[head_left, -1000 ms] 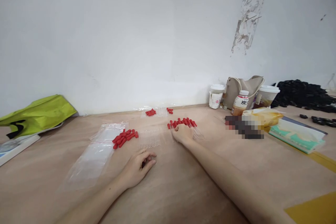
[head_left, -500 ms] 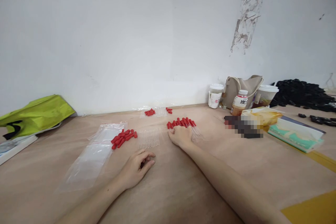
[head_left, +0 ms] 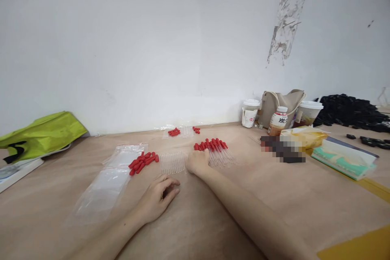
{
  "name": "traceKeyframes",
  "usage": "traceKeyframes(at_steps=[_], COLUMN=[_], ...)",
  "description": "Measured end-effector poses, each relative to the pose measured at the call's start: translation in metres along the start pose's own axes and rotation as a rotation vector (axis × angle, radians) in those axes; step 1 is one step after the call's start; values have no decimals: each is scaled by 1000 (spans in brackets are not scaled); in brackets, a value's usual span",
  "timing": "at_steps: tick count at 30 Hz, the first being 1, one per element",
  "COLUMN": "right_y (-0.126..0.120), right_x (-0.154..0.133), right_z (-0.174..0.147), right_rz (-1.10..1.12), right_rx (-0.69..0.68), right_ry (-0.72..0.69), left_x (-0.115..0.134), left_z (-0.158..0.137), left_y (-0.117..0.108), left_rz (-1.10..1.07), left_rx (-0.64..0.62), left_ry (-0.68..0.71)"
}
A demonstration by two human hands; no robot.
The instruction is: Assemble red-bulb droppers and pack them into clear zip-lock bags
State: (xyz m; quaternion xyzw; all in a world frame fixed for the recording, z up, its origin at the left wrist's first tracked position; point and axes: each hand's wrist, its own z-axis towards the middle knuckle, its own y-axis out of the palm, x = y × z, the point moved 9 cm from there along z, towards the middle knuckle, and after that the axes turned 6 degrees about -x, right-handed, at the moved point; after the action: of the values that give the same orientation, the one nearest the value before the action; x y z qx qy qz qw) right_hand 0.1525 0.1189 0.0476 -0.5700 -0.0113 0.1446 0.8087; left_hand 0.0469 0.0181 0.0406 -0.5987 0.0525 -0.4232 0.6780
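My right hand (head_left: 198, 161) is closed between a row of clear glass tubes (head_left: 172, 163) and a row of glass droppers with red rubber bulbs (head_left: 217, 152). Its fingers point away from me, and whatever they pinch is hidden. The left end of the dropper row lies just beyond its knuckles. My left hand (head_left: 162, 195) rests on the table in front of the glass tubes, its fingers loosely bent and the thumb apart, with nothing in it. Left of the tubes is a pile of loose red rubber bulbs (head_left: 143, 163), partly on a clear plastic bag (head_left: 105, 189).
By the wall lies a smaller bag with red bulbs (head_left: 174, 132). At the right stand a paper cup (head_left: 250, 113), a bottle (head_left: 278, 122), a beige bag (head_left: 283, 103) and a tissue pack (head_left: 343, 158). A yellow-green bag (head_left: 45, 132) lies at the left.
My right hand has moved left, off the dropper row and towards the glass tubes, so more of the droppers show. My left hand has stayed in place.
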Motion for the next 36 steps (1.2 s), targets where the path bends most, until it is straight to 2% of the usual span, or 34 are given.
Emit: traceKeyframes(at_steps=[3,5,7,9,11,13,15,18,21,26,36], right_y=[1,-7,-20,-38,-52,-60,-62,-59,-56,-55,-53], right_x=[10,16,24,33,45,58,69,79,81,78,79], right_z=[-7,-20,-37,-55,-71,-84,-93,-102,-107,-108,-107], right_rz=[-39,-53,-71,-95,-94,-81,-63,-20,23,33,57], right_rx=[-95,-106,-63,39,133,193,224,254,276,272,237], right_ry=[88,94,76,41,3,-27,-48,-64,-58,-51,-52], left_x=[-4,-12,-25,-45,-76,-110,-136,-156,-158,-139,-113], left_z=[0,-1,-3,-9,-14,-14,-2,9,19,32,36], left_y=[-4,-16,-38,-65,-86,-98,-95,-92,-86,-70,-42], left_rz=[47,133,244,326,362,331,188,115,81,32,-7], left_rx=[56,159,328,506,582,542,377,288,260,246,386], left_ry=[-12,-51,-126,-247,-433,-569,-531,-491,-470,-404,-436])
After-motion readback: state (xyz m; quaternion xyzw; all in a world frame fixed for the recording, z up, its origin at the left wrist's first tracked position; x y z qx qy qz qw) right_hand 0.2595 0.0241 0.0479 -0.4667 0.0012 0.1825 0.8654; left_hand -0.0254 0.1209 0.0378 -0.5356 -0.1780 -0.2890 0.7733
